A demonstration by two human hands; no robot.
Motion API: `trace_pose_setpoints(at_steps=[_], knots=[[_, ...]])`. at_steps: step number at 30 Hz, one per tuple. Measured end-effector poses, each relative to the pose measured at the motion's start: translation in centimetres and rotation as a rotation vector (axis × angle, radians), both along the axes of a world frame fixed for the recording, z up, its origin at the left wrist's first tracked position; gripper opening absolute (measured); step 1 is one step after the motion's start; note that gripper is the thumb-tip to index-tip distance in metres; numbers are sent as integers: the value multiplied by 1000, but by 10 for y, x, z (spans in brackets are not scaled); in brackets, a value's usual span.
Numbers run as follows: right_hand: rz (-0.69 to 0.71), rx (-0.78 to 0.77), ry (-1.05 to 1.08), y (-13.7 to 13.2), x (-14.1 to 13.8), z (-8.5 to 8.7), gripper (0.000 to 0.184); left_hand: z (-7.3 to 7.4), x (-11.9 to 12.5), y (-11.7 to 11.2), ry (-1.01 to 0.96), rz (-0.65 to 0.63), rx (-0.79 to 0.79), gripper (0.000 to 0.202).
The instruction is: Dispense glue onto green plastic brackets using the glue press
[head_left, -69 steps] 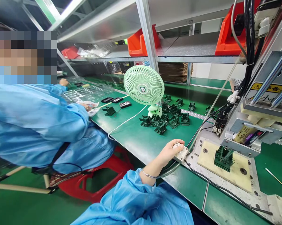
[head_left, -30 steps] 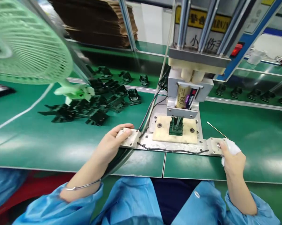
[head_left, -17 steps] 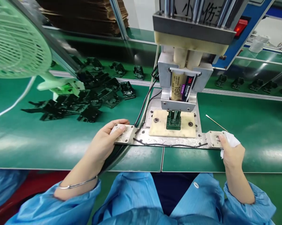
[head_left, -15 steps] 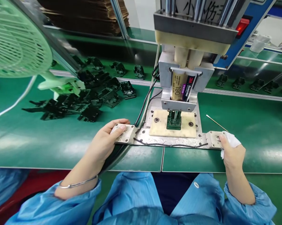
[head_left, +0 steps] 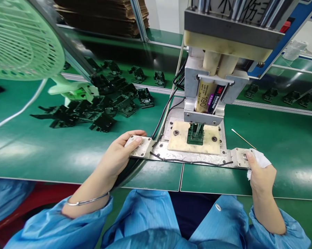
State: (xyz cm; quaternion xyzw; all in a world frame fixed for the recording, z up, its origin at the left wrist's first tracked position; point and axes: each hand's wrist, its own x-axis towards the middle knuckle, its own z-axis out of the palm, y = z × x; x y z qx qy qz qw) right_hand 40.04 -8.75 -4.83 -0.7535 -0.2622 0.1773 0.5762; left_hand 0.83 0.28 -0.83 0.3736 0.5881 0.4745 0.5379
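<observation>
My left hand point(head_left: 118, 155) rests on the left metal button block point(head_left: 141, 147) of a press fixture, its thumb flat on top and its fingers curled at the block's edge. My right hand point(head_left: 259, 174) holds a crumpled white cloth point(head_left: 262, 160), and its thumb presses the round button on the right metal block point(head_left: 241, 157). Between the blocks a dark green plastic part point(head_left: 196, 133) sits on a cream fixture plate point(head_left: 180, 140). The dispenser head point(head_left: 210, 100) with two adhesive cartridges stands right over that part.
A pile of dark green plastic parts point(head_left: 101, 107) lies on the green bench at the left, beside a mint-green desk fan point(head_left: 23, 41). More such parts line the far belt point(head_left: 277, 95). A thin stick point(head_left: 242, 138) lies right of the fixture. Black cables point(head_left: 166, 110) run along the plate.
The view swung from the left neighbour to the press. Since a second ago both hands stay on the two button blocks; the dispenser head has stayed down over the part.
</observation>
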Motion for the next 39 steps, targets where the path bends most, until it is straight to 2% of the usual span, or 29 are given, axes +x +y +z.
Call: trace_pose_setpoints(at_steps=[9,17,19,21,23,25,27,29,32,34,36,39], knots=[[-8,-13,3,0,1,-1,63,-1,-2,-1,0,15,-16,57],[-17,-34,-14,-2,2,-2,59,-3,-5,0,24,-10,-38,59],[-14,-57,-30,-3,3,-4,60,1,-7,-1,170,-55,-33,57],[-6,-82,-37,-5,4,-5,60,10,-6,-4,496,-70,31,54],[1,-97,-39,-7,5,-6,61,23,1,-6,832,-56,205,50],[2,-99,-42,-8,6,-8,62,39,15,-7,953,-91,394,51],[-1,-98,-44,-8,7,-9,63,51,36,-3,866,-209,455,60],[-5,-104,-41,-7,7,-10,63,56,59,5,727,-329,393,75],[-3,-110,-30,-7,7,-10,65,49,88,24,556,-429,250,95],[1,-107,-29,-7,7,-10,65,39,99,36,445,-508,201,90],[13,-103,-35,-8,8,-10,64,31,106,42,341,-590,201,74],[39,-97,-43,-8,8,-11,62,31,109,41,266,-600,240,59]])
